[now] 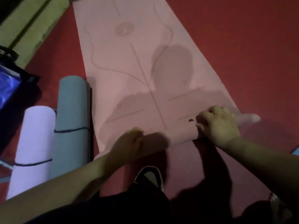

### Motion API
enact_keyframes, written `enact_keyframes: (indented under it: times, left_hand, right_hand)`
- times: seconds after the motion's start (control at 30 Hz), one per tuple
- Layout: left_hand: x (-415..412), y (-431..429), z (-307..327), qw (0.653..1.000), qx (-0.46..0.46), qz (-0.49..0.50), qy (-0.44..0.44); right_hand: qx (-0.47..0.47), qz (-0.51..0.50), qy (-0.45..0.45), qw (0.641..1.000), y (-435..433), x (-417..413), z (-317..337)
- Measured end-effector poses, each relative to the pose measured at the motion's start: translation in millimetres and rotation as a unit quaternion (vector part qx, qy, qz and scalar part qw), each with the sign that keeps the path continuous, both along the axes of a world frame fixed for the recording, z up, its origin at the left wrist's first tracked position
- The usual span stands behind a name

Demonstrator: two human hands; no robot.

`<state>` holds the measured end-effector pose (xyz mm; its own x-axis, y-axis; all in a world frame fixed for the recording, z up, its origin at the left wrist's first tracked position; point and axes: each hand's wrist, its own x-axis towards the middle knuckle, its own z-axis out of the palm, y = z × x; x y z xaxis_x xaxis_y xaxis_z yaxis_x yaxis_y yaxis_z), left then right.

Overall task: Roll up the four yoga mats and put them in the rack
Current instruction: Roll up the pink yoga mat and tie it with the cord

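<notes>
So far the work looks about half done. The left hand [127, 141] and the right hand [218, 125] are both curled over the near end of the pink mat [137, 62], fingers hooked on top of a thin roll [247, 119] that runs from about 7 o'clock to 3 o'clock across the lower middle of the view. The left hand grips it near its left end, the right hand nearer its right end, and the two are well apart. Only a few turns seem wound in; most of the pink mat lies flat on the red floor [242, 46], stretching away toward 12 o'clock. The person's shoe [152, 175] stands just behind the roll at 6 o'clock.

At 8 o'clock, just beside the pink mat's left edge, lie two finished rolls side by side and touching: a grey-blue mat [71, 110] and a white mat [34, 135], each bound by a dark strap. Neither is in a rack, and no rack can be made out for certain; a dark object with a blue glow [8, 88] at 9 o'clock is too unclear to name. A green flat shape [32, 21] at 11 o'clock and a blue corner [296, 151] at 4 o'clock could either be the fourth mat, but that cannot be told.

By this reading, left to do are the rest of this roll, one more mat, and all the racking.
</notes>
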<state>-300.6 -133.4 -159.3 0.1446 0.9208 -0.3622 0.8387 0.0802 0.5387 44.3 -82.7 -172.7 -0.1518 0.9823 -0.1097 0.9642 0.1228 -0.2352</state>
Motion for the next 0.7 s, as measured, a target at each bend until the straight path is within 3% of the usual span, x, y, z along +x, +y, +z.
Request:
enact_keyframes:
  times: [0.17,0.3,0.53,0.7]
  left_hand:
    - [0.9,-22.4,-42.2,0.999,0.026,0.037,0.012]
    - [4.9,-39.4,-44.3,0.997,0.012,0.044,0.061]
    - [4.5,-54.7,-48.9,0.991,-0.007,-0.057,0.125]
    - [13.3,-50.7,-39.2,0.981,-0.021,-0.081,0.175]
  right_hand:
    - [0.029,0.011,0.003,1.000,-10.5,-5.0,-24.8]
    - [-0.006,0.052,0.020,0.998,-26.4,4.8,-35.3]
    - [-0.035,0.135,-0.022,0.990,-37.9,21.2,-26.6]
    - [-0.069,0.140,-0.009,0.988,-33.5,19.3,-31.4]
